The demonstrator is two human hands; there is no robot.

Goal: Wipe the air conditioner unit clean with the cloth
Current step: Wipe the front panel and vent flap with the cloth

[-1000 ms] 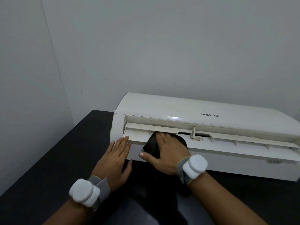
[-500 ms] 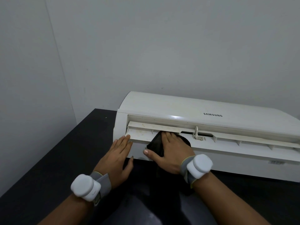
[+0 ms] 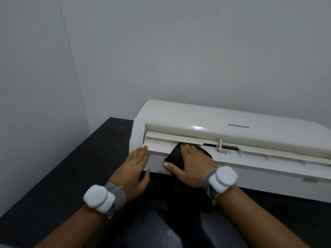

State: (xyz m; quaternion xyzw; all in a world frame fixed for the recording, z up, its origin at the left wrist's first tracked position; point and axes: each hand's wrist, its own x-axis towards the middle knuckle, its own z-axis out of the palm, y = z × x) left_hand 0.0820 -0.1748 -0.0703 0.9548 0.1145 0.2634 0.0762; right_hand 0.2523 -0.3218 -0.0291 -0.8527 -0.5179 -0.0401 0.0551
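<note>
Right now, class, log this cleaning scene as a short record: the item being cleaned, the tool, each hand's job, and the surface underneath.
Item: white air conditioner unit, lying on the table, its flap open
Tool: dark cloth, on the flap near its left end, part hanging below
Right hand: fingers flat on the cloth, pressing it onto the flap
Left hand: fingers straight, touching the flap's left end
Surface: black table
</note>
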